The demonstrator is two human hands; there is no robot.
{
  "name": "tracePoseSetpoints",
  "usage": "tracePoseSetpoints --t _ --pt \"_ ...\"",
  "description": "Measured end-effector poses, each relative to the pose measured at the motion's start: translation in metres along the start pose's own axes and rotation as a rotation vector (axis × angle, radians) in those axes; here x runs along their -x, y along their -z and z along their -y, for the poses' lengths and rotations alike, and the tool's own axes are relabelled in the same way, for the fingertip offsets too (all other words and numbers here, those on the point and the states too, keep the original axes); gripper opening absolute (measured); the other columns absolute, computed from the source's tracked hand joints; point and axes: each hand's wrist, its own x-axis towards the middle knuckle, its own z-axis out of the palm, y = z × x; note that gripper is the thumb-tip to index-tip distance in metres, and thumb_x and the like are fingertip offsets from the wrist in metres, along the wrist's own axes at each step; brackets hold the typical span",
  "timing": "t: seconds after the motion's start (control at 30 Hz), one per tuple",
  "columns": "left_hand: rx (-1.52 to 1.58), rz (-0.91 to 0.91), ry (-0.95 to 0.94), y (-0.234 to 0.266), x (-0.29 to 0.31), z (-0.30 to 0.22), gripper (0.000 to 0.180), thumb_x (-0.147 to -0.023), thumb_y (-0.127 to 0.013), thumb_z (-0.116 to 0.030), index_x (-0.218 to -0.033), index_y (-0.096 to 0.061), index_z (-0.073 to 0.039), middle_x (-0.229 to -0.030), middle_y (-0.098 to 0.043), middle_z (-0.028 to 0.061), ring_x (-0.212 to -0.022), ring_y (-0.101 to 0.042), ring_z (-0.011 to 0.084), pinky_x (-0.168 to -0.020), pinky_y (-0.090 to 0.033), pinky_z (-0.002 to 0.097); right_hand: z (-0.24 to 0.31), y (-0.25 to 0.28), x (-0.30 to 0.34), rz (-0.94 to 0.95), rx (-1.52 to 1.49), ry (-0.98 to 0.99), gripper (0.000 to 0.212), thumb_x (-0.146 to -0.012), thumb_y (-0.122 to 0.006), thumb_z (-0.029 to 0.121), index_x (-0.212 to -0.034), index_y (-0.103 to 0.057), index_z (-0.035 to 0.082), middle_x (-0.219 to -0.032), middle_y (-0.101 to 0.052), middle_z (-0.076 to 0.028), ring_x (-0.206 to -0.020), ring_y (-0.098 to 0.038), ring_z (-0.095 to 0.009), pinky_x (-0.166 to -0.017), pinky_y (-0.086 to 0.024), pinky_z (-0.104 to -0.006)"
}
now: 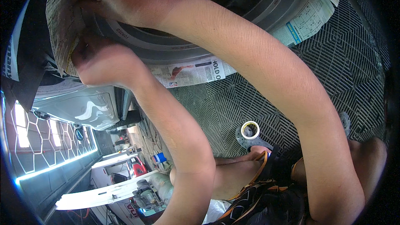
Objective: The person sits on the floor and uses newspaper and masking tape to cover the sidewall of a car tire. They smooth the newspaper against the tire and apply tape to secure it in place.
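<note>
A dark grey multi-part wheel [162, 52] fills the top of the head view, with sheets of newspaper [189, 73] around its rim. My left hand [106, 64] is at the wheel's left edge, its fingers bent against a raised sheet of newspaper [62, 29]. Just above it, my right hand [129, 0] reaches across the wheel, fingers closed at the same sheet. Shadow partly hides the fingertips of both hands. A roll of masking tape [255, 132] lies by my foot, away from both hands.
Black ribbed floor tiles [333, 58] lie under the wheel. A silver car [79, 106] stands at the left. Farther off are a white panel [96, 196], a blue container [159, 157] and a compressor-like machine [148, 196]. My bent legs are close below my arms.
</note>
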Motion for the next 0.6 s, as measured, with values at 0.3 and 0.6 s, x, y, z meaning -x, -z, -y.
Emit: tracePoseSetpoints --t 0.3,0.6 --pt "-0.259 0.063 -0.191 0.007 0.001 0.006 0.026 -0.094 -0.065 -0.002 -0.113 -0.068 0.016 -0.112 -0.073 0.0255 -0.104 -0.073 0.0341 -0.094 -0.057 0.0416 0.001 0.001 -0.001 0.002 -0.006 -0.014 0.032 -0.085 -0.067 0.031 -0.113 -0.076 0.019 -0.107 -0.076 -0.013 -0.100 -0.073 -0.033 -0.086 -0.059 -0.0474" --pt "-0.223 0.063 -0.151 0.006 -0.003 0.005 0.026 -0.094 -0.066 -0.003 -0.111 -0.069 0.016 -0.110 -0.074 0.0255 -0.102 -0.074 0.0333 -0.092 -0.059 0.0398 0.003 -0.004 -0.001 0.001 -0.022 -0.027 0.032 -0.085 -0.066 0.031 -0.112 -0.076 0.018 -0.107 -0.076 -0.013 -0.100 -0.073 -0.033 -0.086 -0.059 -0.0473"
